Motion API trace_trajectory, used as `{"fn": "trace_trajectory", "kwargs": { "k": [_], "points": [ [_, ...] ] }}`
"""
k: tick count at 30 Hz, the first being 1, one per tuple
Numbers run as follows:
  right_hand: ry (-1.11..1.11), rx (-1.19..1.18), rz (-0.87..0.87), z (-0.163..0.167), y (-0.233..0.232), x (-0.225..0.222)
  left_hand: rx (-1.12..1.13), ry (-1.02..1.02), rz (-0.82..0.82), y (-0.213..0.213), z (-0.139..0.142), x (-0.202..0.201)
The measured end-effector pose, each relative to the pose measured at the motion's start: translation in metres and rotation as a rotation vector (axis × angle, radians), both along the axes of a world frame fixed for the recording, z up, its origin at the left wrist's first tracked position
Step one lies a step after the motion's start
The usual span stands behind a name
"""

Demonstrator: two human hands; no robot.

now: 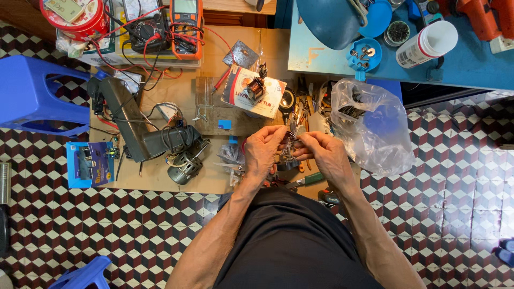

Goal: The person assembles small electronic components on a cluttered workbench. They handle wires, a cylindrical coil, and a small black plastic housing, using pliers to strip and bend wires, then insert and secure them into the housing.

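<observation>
- Head view: left hand point(263, 151) and right hand point(324, 155) both pinch a small metal part point(293, 140) between the fingertips, held just above the cardboard sheet point(209, 179).
- Looks mid-job to me: a motor point(184, 166) lies bare well left of the hands, pliers point(306, 180) just below them, a plastic bag point(375, 128) right beside.

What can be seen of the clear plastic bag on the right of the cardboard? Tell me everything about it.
The clear plastic bag is thin, crinkled and see-through, puffed up and loosely open rather than flat. It lies at the right edge of the cardboard sheet, partly over the checkered floor, just below the blue table. Dark small parts show through its upper left; what they are cannot be told. The blue behind it tints its middle. The right hand is close beside it, but contact cannot be told.
</observation>
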State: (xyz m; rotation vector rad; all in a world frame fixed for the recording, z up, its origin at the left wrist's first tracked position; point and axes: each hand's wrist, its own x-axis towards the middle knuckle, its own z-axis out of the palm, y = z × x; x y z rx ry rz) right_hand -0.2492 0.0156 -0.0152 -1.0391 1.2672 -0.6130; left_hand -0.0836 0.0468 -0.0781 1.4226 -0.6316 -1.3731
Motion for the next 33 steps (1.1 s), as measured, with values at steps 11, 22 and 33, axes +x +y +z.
{"fn": "trace_trajectory", "kwargs": {
  "k": [11,22,33],
  "points": [
    [0.406,-0.453,0.042,0.003,0.013,0.011,0.044,0.171,0.083,-0.008,-0.008,-0.005],
    [0.472,-0.658,0.118,0.003,0.011,0.019,0.069,0.147,0.090,-0.009,-0.004,-0.001],
    [0.033,-0.111,0.058,-0.006,-0.014,0.057,0.068,0.330,0.175,-0.005,0.012,0.047]
  ]
}}
